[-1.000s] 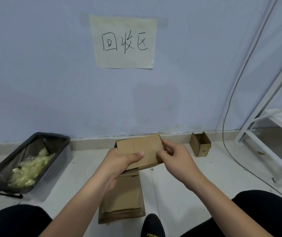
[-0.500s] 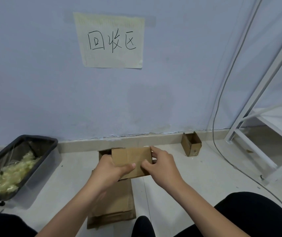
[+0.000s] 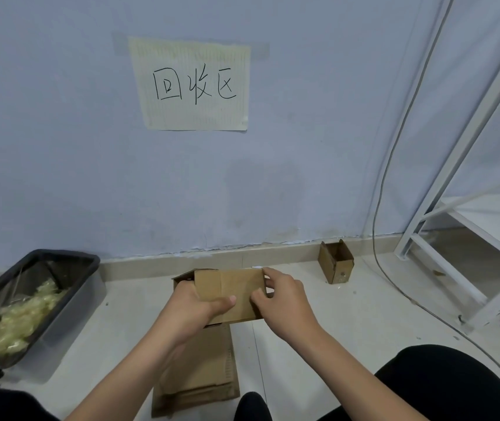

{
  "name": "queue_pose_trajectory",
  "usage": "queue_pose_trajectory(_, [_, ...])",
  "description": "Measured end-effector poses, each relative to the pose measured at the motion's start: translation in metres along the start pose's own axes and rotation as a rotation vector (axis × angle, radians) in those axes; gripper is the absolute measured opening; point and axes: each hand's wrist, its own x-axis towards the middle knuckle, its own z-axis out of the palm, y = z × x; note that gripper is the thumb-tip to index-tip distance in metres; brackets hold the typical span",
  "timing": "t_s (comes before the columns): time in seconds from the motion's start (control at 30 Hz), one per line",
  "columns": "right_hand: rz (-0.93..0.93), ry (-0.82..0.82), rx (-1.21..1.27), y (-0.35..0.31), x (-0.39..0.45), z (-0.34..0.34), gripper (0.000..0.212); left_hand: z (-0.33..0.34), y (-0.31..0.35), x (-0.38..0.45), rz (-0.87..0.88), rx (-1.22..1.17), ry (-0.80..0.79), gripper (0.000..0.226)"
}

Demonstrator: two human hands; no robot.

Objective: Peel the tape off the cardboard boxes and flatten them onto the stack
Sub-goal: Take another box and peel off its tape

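Lower than a second ago, the held cardboard box (image 3: 233, 294) now sits closer to the floor and just above the far end of the stack of flattened cardboard (image 3: 200, 378), with both hands having come down with it. It is plain brown corrugated board, matte and slightly creased, its broad front face turned toward the camera with a vertical fold line left of centre and a flap edge poking out at the upper left. The left hand (image 3: 195, 308) grips its left side, thumb laid flat across the front face and the fingers curled behind, out of sight. The right hand (image 3: 282, 299) pinches the right edge, fingers (image 3: 273, 273) hooked over the top right corner and the thumb pressed on the front. The stack beneath lies flat on the pale tiled floor (image 3: 318, 314), its layered edges showing ribbed corrugation. At the left a black rectangular bin (image 3: 69, 302) lined with clear plastic holds crumpled yellowish tape (image 3: 21, 317), glossy and tangled. A small open box (image 3: 335, 262) stands by the skirting board at the right. A paper sign (image 3: 192, 85) with handwritten characters is taped to the bluish wall, and a white metal rack (image 3: 443, 259) stands at the far right.
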Motion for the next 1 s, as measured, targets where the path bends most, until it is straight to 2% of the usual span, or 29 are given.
queue_pose_trajectory(0.17, [0.007, -0.065, 0.016, -0.002, -0.003, -0.004, 0.036, -0.002, 0.001, -0.001, -0.003, 0.011, -0.025, 0.021])
queue_pose_trajectory(0.37, [0.016, -0.056, 0.006, 0.0, -0.004, -0.003, 0.035, 0.0, -0.002, 0.0, -0.023, 0.054, -0.033, 0.04])
queue_pose_trajectory(0.5, [0.001, -0.032, -0.001, -0.001, -0.003, -0.004, 0.031, 0.0, -0.001, -0.001, -0.022, 0.053, -0.018, 0.037])
queue_pose_trajectory(0.63, [0.002, 0.001, -0.048, -0.002, -0.003, -0.001, 0.022, 0.003, -0.002, -0.001, -0.025, 0.013, -0.006, 0.014])
queue_pose_trajectory(0.8, [-0.029, 0.042, -0.106, -0.003, -0.003, -0.004, 0.007, 0.006, 0.001, -0.002, -0.013, -0.025, 0.013, 0.014])
queue_pose_trajectory(0.9, [-0.044, 0.09, -0.109, -0.003, -0.001, -0.01, 0.037, 0.004, 0.004, -0.002, 0.002, -0.073, 0.016, 0.018])
queue_pose_trajectory(1.0, [-0.045, 0.081, -0.034, -0.006, -0.003, -0.014, 0.032, 0.002, 0.007, -0.003, 0.018, -0.098, 0.009, 0.022])
